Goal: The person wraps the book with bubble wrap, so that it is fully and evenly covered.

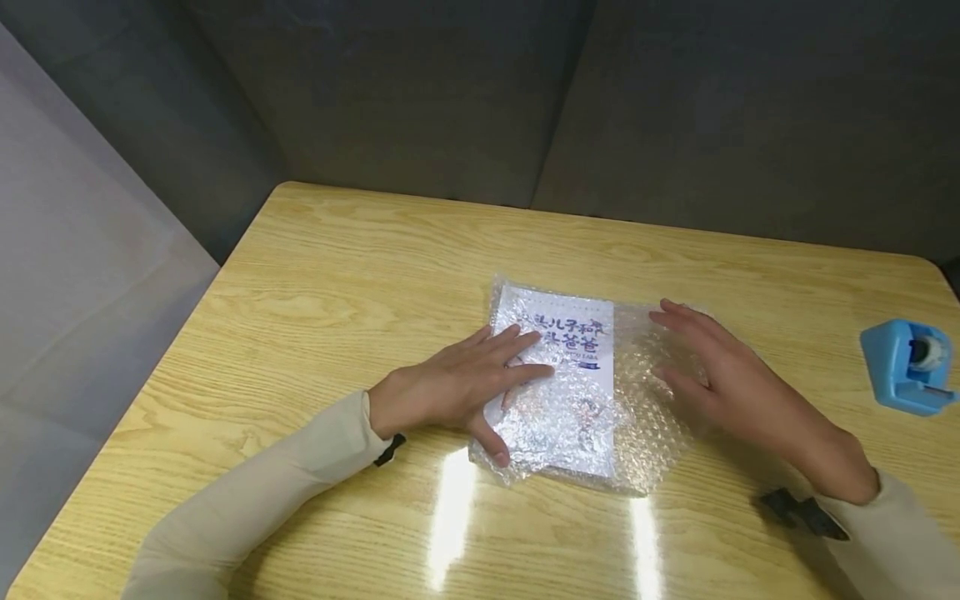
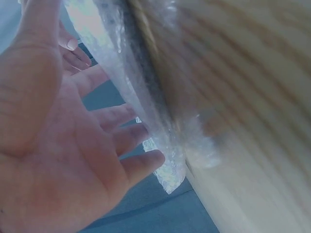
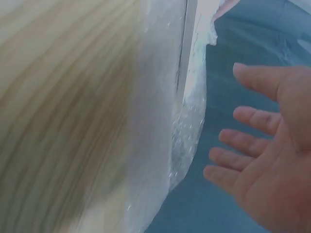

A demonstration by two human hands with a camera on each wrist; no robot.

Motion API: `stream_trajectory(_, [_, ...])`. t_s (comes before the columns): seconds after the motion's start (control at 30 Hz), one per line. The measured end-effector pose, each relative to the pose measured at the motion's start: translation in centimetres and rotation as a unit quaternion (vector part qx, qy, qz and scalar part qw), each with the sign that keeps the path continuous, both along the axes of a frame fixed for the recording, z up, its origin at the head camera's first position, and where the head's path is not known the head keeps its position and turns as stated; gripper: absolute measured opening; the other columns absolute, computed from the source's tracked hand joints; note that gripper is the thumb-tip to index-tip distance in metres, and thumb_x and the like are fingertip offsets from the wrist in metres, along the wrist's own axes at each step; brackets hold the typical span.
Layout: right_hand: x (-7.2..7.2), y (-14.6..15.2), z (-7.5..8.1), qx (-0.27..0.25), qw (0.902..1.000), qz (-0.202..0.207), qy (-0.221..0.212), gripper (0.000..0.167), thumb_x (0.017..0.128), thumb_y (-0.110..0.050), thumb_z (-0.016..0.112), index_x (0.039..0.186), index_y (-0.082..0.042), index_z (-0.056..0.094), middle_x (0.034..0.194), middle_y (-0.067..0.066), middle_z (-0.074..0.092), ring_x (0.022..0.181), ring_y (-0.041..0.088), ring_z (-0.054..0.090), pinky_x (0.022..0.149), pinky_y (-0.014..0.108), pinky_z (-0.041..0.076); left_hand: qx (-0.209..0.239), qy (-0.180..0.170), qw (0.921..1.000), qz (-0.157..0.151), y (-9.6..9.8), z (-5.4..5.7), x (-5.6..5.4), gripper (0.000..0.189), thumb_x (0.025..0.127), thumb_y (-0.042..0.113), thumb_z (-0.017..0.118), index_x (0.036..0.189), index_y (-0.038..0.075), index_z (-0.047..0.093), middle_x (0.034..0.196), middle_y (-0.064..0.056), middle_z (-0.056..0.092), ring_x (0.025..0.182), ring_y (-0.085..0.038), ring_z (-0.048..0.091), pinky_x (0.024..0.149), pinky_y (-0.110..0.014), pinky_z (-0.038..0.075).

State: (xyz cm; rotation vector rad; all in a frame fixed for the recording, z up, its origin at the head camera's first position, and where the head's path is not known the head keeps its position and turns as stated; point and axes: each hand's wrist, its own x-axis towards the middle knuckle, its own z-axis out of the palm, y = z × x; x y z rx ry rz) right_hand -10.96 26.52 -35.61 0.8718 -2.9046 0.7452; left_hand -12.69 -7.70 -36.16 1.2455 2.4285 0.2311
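Note:
A white book (image 1: 558, 425) with blue lettering lies on the table under a layer of clear bubble wrap (image 1: 648, 417). The wrap reaches past the book's right edge in a loose flap. Spread across the wrapped book's left part is my left hand (image 1: 468, 383), its fingers straight and pointing right. In the left wrist view, its fingertips touch the edge of the wrap. My right hand (image 1: 723, 375) is beside the flap, fingers extended and holding nothing. The right wrist view shows a gap between that hand (image 3: 265, 145) and the wrap (image 3: 187, 141).
A blue tape dispenser (image 1: 903, 367) with a roll in it stands on the right side of the wood-grain table (image 1: 337, 275). Dark panels (image 1: 420, 100) rise behind the far edge, and a pale grey surface (image 1: 82, 275) is on the left.

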Motion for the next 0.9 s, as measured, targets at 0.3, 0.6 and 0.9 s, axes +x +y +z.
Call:
stream_trajectory(0.3, [0.2,2.9,-0.7,0.005,0.997,-0.076,0.015,0.062,0.098,-0.005,0.072,0.151,0.008,0.042,0.147,0.035,0.046,0.131,0.056,0.045,0.096,0.072,0.042,0.003,-0.008,1.0,0.004,0.0,0.2,0.1,0.12,0.067,0.066,0.085,0.165,0.022,0.031,0.173,-0.016,0.005,0.158,-0.036,0.005,0.127,-0.051,0.004])
stream_trajectory(0.6, [0.2,4.5,-1.4,0.022,0.9914,-0.129,-0.009,0.058,0.102,-0.009,0.067,0.148,0.013,0.039,0.144,0.042,0.043,0.13,0.061,0.042,0.099,0.075,0.037,0.01,-0.012,0.9999,0.004,-0.1,0.1,0.1,0.119,0.068,0.064,0.085,0.165,0.021,0.032,0.173,-0.016,0.006,0.158,-0.037,0.005,0.127,-0.051,0.003])
stream_trajectory(0.9, [0.1,5.8,-1.2,0.029,0.9807,-0.176,-0.08,0.063,0.109,-0.022,0.056,0.152,0.015,0.032,0.143,0.047,0.038,0.126,0.066,0.039,0.093,0.078,0.036,0.007,-0.005,1.0,0.001,0.0,0.1,0.1,0.119,0.068,0.066,0.085,0.165,0.021,0.031,0.172,-0.016,0.006,0.158,-0.037,0.006,0.127,-0.051,0.004])
